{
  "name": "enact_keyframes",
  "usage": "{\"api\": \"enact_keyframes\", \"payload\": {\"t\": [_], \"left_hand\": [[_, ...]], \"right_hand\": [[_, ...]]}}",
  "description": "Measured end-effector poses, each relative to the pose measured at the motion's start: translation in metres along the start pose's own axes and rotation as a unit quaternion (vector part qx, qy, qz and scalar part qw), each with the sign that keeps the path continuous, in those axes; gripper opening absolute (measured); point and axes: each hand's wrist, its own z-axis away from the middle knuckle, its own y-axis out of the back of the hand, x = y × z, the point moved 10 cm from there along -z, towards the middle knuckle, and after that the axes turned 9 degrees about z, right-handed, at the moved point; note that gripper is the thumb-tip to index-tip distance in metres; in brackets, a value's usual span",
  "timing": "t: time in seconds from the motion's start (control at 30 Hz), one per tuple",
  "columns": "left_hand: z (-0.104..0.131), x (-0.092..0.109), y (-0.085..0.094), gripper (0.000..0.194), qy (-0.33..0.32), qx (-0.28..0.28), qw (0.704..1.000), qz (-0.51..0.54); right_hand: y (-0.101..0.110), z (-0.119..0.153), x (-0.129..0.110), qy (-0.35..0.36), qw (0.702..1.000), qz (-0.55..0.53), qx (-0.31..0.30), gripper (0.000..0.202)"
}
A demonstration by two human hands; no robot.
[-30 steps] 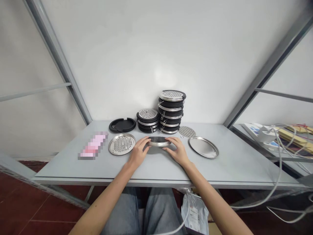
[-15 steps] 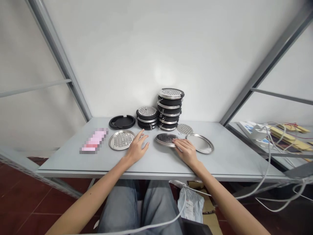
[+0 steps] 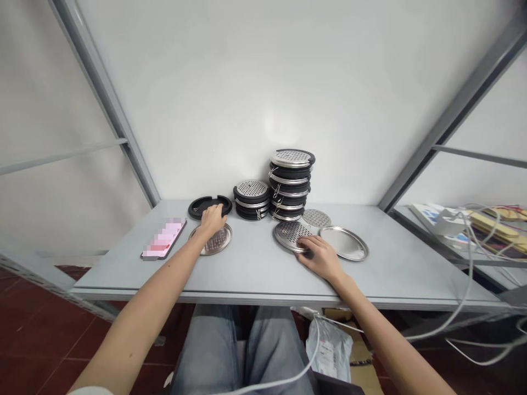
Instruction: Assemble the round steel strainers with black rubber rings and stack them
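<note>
My left hand (image 3: 212, 220) reaches over the near rim of a black round holder (image 3: 198, 208) with a notched edge. Its fingers bend down onto that rim; the thumb is hidden. Beneath my left wrist lies a round metal tray with a slotted plate (image 3: 220, 241), partly covered by the arm. My right hand (image 3: 320, 257) grips the right edge of another round metal tray with a perforated plate (image 3: 289, 235). That tray looks slightly tilted. Right of this hand lies a plain shallow metal tray (image 3: 346, 244), and behind it a loose perforated disc (image 3: 317, 218).
A tall stack of black holders with metal trays (image 3: 290, 186) stands against the wall, beside a shorter stack (image 3: 252, 200). A phone (image 3: 165, 238) lies at the left of the grey table (image 3: 255, 274). White cables (image 3: 469, 280) hang at the right, near a shelf with packets.
My left hand has moved left and away from me, from beside the slotted tray to the black holder. The perforated tray in my right hand has turned and shows more of its top.
</note>
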Motion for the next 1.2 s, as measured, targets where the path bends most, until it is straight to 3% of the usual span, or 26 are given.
{"api": "enact_keyframes", "payload": {"t": [0.17, 0.33, 0.57, 0.8, 0.93, 1.03, 1.13, 1.2], "left_hand": [[-0.01, -0.001, -0.026, 0.034, 0.017, -0.04, 0.999, -0.03], [-0.009, -0.01, -0.025, 0.031, 0.018, -0.037, 0.998, -0.051], [-0.01, -0.018, 0.007, 0.033, -0.026, -0.017, 0.998, -0.055], [0.002, -0.008, 0.048, 0.036, -0.108, -0.014, 0.994, -0.005], [0.029, 0.003, 0.075, 0.036, -0.159, 0.03, 0.987, -0.01], [0.07, 0.023, 0.088, 0.034, -0.228, 0.077, 0.969, -0.052], [0.121, 0.05, 0.087, 0.03, -0.306, 0.094, 0.943, -0.086], [0.152, 0.07, 0.078, 0.028, -0.363, 0.076, 0.926, -0.071]], "right_hand": [[0.0, 0.001, -0.002, 0.007, 1.0, -0.023, -0.01, 0.024], [-0.003, 0.001, 0.001, 0.0, 0.999, -0.027, -0.017, 0.025], [-0.009, 0.002, 0.008, -0.011, 0.999, -0.039, -0.032, 0.027], [-0.012, 0.002, 0.007, 0.009, 0.999, -0.022, -0.047, 0.035], [-0.009, 0.001, 0.0, 0.027, 0.999, 0.008, -0.041, 0.033], [-0.001, 0.003, -0.01, 0.055, 0.998, 0.043, -0.002, 0.022], [0.004, 0.007, -0.021, 0.099, 0.992, 0.074, 0.033, 0.018], [0.003, 0.009, -0.025, 0.117, 0.988, 0.087, 0.041, 0.019]]}}
